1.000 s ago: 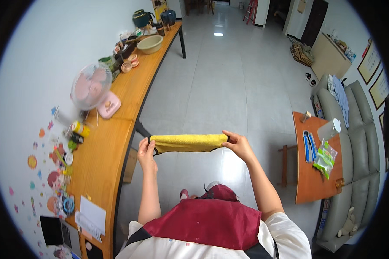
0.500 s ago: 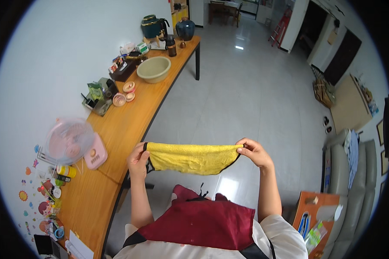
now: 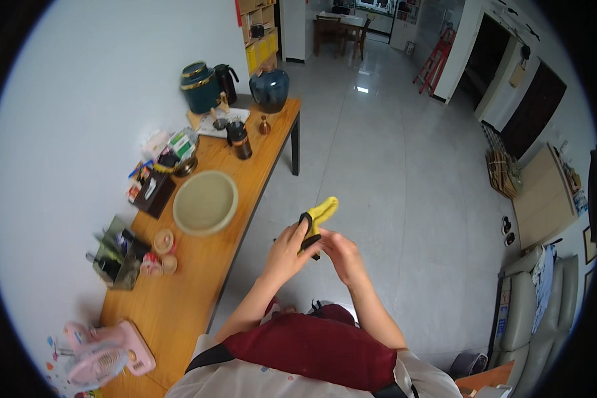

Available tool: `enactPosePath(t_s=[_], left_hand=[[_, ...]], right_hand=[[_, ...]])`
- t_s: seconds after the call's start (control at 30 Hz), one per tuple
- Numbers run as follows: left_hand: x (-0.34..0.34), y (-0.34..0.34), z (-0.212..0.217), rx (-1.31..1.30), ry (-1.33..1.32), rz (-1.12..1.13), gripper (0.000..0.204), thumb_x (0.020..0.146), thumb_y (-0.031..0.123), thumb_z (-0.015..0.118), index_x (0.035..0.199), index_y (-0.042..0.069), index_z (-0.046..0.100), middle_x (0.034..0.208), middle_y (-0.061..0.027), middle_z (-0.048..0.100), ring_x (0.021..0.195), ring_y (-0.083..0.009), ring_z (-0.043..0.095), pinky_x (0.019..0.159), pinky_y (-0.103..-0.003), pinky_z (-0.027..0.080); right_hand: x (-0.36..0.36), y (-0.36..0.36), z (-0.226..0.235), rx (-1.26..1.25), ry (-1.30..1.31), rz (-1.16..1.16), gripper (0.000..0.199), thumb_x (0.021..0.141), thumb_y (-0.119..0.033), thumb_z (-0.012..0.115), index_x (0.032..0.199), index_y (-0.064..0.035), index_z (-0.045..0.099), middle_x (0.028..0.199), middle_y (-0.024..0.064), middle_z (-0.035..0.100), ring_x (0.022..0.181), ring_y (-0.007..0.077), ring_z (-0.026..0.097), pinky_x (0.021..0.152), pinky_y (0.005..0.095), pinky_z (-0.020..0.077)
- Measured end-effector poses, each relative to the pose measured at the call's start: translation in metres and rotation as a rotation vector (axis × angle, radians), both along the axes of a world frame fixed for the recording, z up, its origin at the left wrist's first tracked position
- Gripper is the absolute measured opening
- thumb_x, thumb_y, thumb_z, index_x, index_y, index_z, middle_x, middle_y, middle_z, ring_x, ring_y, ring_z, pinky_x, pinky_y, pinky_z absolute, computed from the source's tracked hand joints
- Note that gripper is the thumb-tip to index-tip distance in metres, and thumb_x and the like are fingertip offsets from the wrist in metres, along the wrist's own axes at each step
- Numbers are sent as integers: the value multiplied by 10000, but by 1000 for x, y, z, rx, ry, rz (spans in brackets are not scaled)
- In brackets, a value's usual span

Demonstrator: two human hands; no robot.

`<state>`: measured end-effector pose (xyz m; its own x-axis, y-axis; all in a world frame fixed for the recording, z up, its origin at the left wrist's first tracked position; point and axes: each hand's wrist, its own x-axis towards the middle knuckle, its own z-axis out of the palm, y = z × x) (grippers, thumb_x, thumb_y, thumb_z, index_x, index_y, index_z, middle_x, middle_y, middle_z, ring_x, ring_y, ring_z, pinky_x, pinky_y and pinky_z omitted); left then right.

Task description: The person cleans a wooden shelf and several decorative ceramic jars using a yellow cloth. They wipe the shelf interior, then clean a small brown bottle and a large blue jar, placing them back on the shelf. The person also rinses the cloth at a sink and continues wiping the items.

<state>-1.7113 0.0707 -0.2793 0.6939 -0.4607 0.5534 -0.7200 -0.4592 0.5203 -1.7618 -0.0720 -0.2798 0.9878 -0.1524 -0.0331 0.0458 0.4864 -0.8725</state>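
Note:
A yellow cloth (image 3: 323, 211) with black edging is bunched into a narrow fold in front of my body, above the floor. My left hand (image 3: 286, 253) is closed on its left side, thumb up against the black edge. From the right, my right hand (image 3: 343, 257) meets the cloth with bent fingers, slightly blurred; its fingertips are partly hidden behind the fold and my left hand. Both hands are close together, to the right of the wooden table (image 3: 199, 272).
On the table stand a pale green basin (image 3: 205, 202), a pink fan (image 3: 106, 358), pink-and-cream containers (image 3: 164, 242), a tissue box (image 3: 151, 192), a dark bottle (image 3: 240, 140) and a blue jar (image 3: 269, 89). A grey sofa (image 3: 544, 312) is at right.
The cloth, stretched wide between my hands before, is now gathered into a narrow fold. My hands have come together, and the view has shifted toward the table's far end.

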Motion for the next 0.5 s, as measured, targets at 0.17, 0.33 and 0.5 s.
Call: enactPosePath(t_s=[0.17, 0.33, 0.5], left_hand=[[153, -83, 27, 58, -271, -126, 528, 693, 39, 569, 1208, 92, 469, 955, -68, 607, 789, -245, 546, 669, -329, 489], [260, -155, 6, 303, -230, -485, 414, 661, 123, 615, 1073, 146, 579, 1109, -5, 563, 832, -186, 521, 714, -276, 490], [358, -183, -4, 235, 87, -445, 382, 721, 7, 588, 1082, 128, 615, 1238, -36, 529, 961, -228, 542, 811, -305, 476]], right_hand=[[131, -97, -48, 505, 294, -68, 393, 935, -381, 362, 1110, -84, 552, 998, 91, 601, 987, 243, 554, 911, 443, 436], [258, -155, -92, 926, 209, 231, 407, 915, -405, 379, 1200, -138, 489, 1179, 76, 539, 1067, 258, 526, 912, 456, 436], [414, -210, -101, 772, -11, 282, 448, 924, -376, 390, 1251, -73, 441, 1248, 131, 492, 1119, 301, 494, 949, 454, 409]])
